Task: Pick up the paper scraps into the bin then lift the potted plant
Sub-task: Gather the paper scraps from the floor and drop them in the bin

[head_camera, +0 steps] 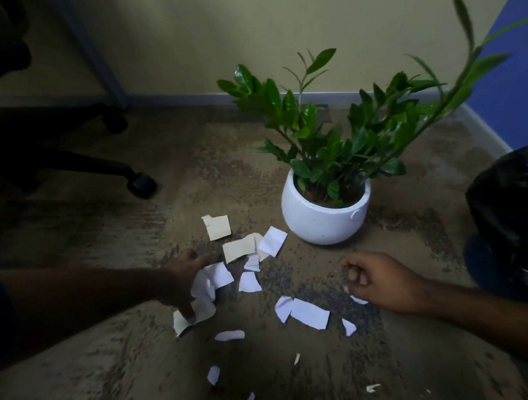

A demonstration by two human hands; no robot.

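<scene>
We see paper scraps (309, 313) scattered on the carpet (101, 358), white and cream pieces, most clustered in the middle of the floor just in front of the potted plant (325, 214), a few small ones closer to us at the bottom edge. The plant sits upright in a round white pot on the carpet, near the wall (202, 33), green leaves spreading up and right. The bin (507, 214), lined with a black bag, stands at the right edge, only partly in view, well apart from the scrap pile. Left hand (183, 279) is down on the left side of the pile, fingers spread over several white and cream scraps, thumb tip pressing on a cream piece; the hand is dark and shadowed, so we cannot tell whether it is actually gripping any paper or just resting on it. Right hand (379, 281) hovers low over the carpet right of the pile, fingers curled in toward the palm; a small white scrap shows at its underside, but we cannot tell if it is pinched or just lying beneath. An office chair base (108, 164) with black castors sits at the upper left, away from the scraps.
</scene>
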